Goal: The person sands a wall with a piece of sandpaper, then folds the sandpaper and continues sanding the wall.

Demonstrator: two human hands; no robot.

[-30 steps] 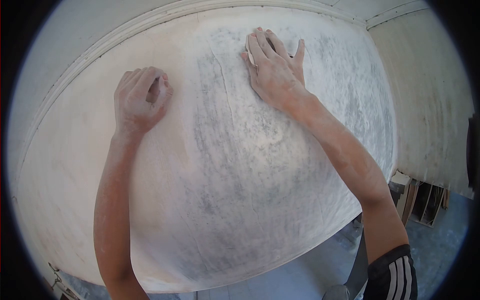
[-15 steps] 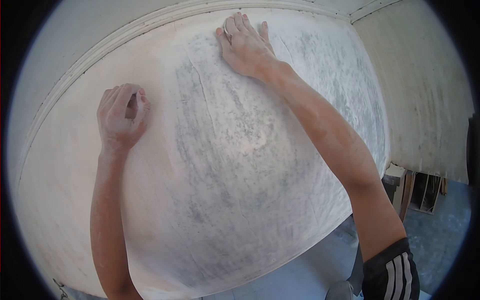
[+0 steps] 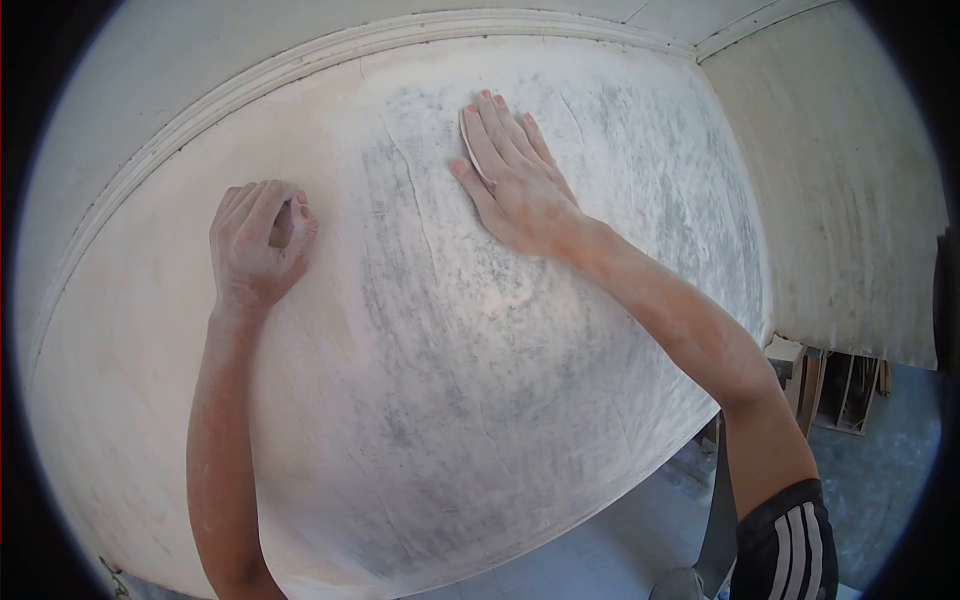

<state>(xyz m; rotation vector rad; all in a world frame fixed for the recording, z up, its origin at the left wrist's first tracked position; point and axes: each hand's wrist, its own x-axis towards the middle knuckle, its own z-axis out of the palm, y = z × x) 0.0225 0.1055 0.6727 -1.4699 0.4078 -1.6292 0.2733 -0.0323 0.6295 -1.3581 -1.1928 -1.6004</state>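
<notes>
A large whitish wall surface (image 3: 500,380) with grey, streaky patches fills the middle of the view. My right hand (image 3: 520,195) lies flat on its upper part, fingers stretched out, with the thin edge of a pale sheet (image 3: 478,145) showing under the palm beside the fingers. At the left, on the smoother cream part, my left hand (image 3: 262,240) rests with its fingers curled round toward the thumb, leaving a small gap; whether anything is in it is hidden. Both hands are covered in white dust.
A moulding (image 3: 300,68) runs along the top of the surface. A stained side wall (image 3: 830,180) stands at the right. Below it are a wooden frame (image 3: 848,390) and a bluish floor (image 3: 890,460). A shoe (image 3: 680,583) shows at the bottom.
My right hand has slid down and slightly right over the surface, still flat. My left hand appears slightly lower and further right, its fingers still curled. The view has shifted a little.
</notes>
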